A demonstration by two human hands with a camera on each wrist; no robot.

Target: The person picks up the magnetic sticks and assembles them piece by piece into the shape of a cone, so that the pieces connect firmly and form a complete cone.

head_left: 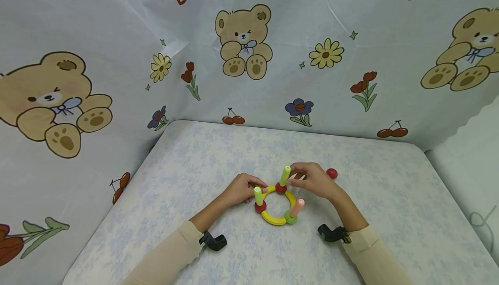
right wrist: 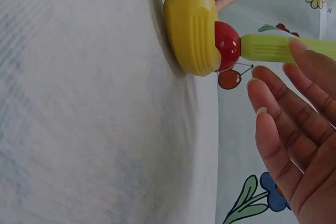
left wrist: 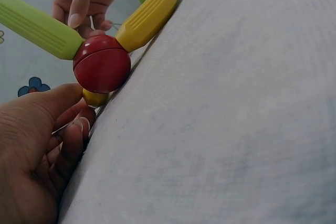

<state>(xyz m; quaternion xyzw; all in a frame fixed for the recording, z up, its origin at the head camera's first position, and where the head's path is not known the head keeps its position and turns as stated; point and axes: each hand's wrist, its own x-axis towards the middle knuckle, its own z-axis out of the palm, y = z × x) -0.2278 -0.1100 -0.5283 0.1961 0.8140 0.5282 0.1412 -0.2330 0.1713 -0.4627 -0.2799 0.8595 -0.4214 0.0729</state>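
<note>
A toy ring of curved yellow pieces (head_left: pixel 273 219) lies on the table, joined by red and green balls with upright rods. My left hand (head_left: pixel 241 189) pinches a yellow piece (left wrist: pixel 95 97) close to the left red ball (left wrist: pixel 102 64), which carries a light green rod (left wrist: pixel 37 24). At the far red ball (head_left: pixel 280 188), my right hand (head_left: pixel 312 179) is beside another light green rod (right wrist: pixel 265 48). Its thumb overlaps that rod in the right wrist view; the other fingers are spread and loosely bent. An orange-pink rod (head_left: pixel 297 207) leans from the green ball (head_left: pixel 290 217).
A loose red ball (head_left: pixel 332 173) lies on the table just beyond the right hand. The table (head_left: pixel 195 155) has a pale blue-patterned cover. Behind it and along the left hangs a bear-print curtain (head_left: pixel 273 94). A black wrist camera (head_left: pixel 214 241) is strapped on each forearm.
</note>
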